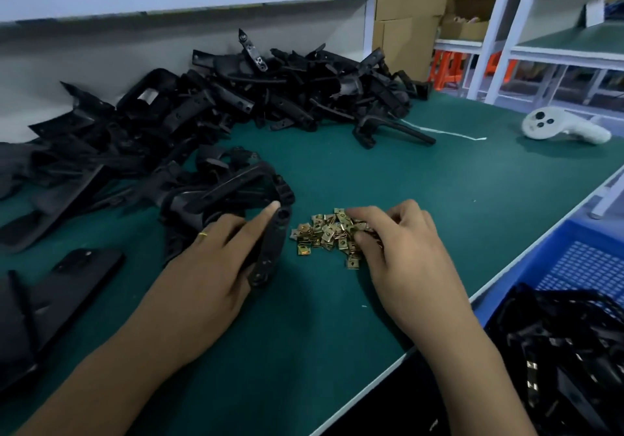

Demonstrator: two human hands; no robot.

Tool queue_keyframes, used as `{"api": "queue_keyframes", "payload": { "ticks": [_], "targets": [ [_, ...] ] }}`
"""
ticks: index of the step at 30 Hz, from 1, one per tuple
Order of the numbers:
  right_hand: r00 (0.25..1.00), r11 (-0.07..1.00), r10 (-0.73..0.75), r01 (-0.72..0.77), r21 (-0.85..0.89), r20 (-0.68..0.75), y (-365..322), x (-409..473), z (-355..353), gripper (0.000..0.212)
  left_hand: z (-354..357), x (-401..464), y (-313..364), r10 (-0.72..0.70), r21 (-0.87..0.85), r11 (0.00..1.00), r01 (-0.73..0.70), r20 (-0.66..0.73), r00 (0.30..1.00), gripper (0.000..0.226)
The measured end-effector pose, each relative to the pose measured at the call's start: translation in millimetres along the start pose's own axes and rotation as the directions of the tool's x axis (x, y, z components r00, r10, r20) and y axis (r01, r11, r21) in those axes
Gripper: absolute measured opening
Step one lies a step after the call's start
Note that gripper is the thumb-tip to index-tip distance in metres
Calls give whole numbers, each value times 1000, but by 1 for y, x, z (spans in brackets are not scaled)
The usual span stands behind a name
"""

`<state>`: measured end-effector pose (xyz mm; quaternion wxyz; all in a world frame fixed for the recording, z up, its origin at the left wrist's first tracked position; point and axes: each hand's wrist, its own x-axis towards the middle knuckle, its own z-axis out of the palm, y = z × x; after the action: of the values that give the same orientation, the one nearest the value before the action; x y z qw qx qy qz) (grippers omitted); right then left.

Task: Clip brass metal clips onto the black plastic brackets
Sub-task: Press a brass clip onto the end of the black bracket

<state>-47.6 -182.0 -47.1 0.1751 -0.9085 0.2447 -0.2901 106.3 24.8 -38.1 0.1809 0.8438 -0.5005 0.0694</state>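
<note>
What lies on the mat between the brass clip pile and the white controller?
In the head view, only bare green mat lies between the brass clips and the white controller.

— Where are the person's hands?

— Both forearms reach forward. The left hand (216,253) lies left of the pile of brass clips (332,233), fingers curled round a black bracket (270,246), forefinger extended.

— The right?

— The right hand (398,250) rests on that pile's right side, fingers bent down into the clips.
</note>
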Motion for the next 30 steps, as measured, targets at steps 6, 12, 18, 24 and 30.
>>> {"api": "queue_keyframes", "payload": {
  "ticks": [6,12,18,24,30],
  "targets": [
    [1000,1000,-13,13,19,-9,1,1,2,10,-1,-3,-2,-11,-53,999,11,5,1000,74],
    [972,974,-2,55,221,-235,-3,-4,-2,7,-1,-5,-5,-17,-118,993,12,-36,999,70],
    [955,830,186,-26,558,-232,-10,-9,1,9,-4,-5,-6,-4,-130,991,-8,-89,996,66],
    [947,677,271,-60,734,-173,-14,-8,-1,13,-5,-5,-3,0,-117,993,-10,-86,996,66],
    [981,150,189,-73,986,44,-50,-16,5,13,-11,-6,1,33,-141,988,-57,-170,985,64]
  ]
}}
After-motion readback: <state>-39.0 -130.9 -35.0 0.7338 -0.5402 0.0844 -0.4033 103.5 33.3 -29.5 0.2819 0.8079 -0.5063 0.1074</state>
